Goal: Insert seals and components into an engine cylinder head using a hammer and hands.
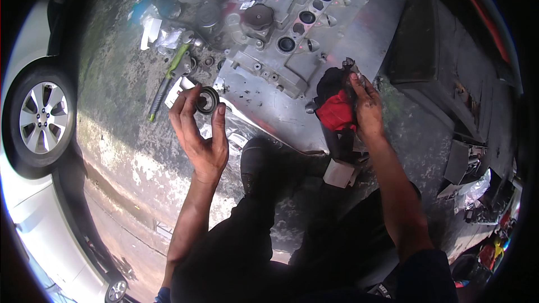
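My left hand (201, 132) pinches a round black ring that looks like an oil seal (215, 96), held up between thumb and fingers. At the right, my right hand (368, 106) is closed on a bunched red and black cloth (337, 111); a small dark piece shows by its fingertips, too small to name. Ahead of both hands lies a grey metal valve cover (281, 67) with a dark filler cap (258, 17) and a row of black-rimmed round openings. It rests on a metal sheet (247, 98).
Left of the sheet lies a hammer (164, 94) with a green and grey handle. Plastic bags (168, 38) and loose parts lie beyond it. A small white box (339, 174) stands near my legs. A dark cabinet (426, 50) is at right, a parked car (42, 191) at left.
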Demonstrator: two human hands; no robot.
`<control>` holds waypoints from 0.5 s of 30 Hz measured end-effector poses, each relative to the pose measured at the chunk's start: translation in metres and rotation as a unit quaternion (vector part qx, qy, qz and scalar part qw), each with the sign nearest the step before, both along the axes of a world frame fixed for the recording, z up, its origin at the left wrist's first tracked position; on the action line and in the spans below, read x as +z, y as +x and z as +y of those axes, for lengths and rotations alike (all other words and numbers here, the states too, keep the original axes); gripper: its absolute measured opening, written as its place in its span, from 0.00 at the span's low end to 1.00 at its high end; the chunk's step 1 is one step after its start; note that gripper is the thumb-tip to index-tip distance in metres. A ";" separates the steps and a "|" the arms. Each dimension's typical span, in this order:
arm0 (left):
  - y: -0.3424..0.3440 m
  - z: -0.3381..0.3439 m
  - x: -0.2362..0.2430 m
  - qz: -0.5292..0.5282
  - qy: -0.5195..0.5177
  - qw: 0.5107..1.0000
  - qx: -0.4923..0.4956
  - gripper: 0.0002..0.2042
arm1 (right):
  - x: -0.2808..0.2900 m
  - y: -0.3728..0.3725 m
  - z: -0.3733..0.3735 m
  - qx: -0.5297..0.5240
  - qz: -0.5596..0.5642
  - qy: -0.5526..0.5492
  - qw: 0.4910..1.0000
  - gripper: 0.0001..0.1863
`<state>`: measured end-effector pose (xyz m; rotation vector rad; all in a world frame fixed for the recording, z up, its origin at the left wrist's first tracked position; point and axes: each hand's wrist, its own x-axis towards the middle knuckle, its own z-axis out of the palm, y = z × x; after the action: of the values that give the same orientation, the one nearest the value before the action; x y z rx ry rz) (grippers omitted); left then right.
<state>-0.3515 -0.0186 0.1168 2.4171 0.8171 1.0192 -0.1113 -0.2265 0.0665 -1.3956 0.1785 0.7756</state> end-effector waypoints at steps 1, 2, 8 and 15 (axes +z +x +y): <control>0.002 0.005 0.003 -0.046 0.059 0.997 0.001 0.17 | -0.003 0.003 -0.004 -0.001 0.000 0.002 1.000 0.17; 0.003 0.002 0.002 -0.067 -0.069 0.995 0.006 0.16 | -0.005 0.006 -0.007 0.005 -0.013 -0.005 1.000 0.18; -0.012 0.020 -0.129 0.294 -0.006 0.956 0.001 0.19 | 0.007 -0.023 0.015 0.102 -0.067 -0.096 0.988 0.18; 0.012 0.002 -0.125 0.224 -0.083 0.971 -0.023 0.26 | -0.017 -0.001 -0.013 0.117 -0.112 -0.096 0.982 0.17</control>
<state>-0.3394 -0.0161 -0.0082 2.5364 0.9415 0.3656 -0.1120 -0.2399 0.0494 -1.6969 -0.0907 0.8028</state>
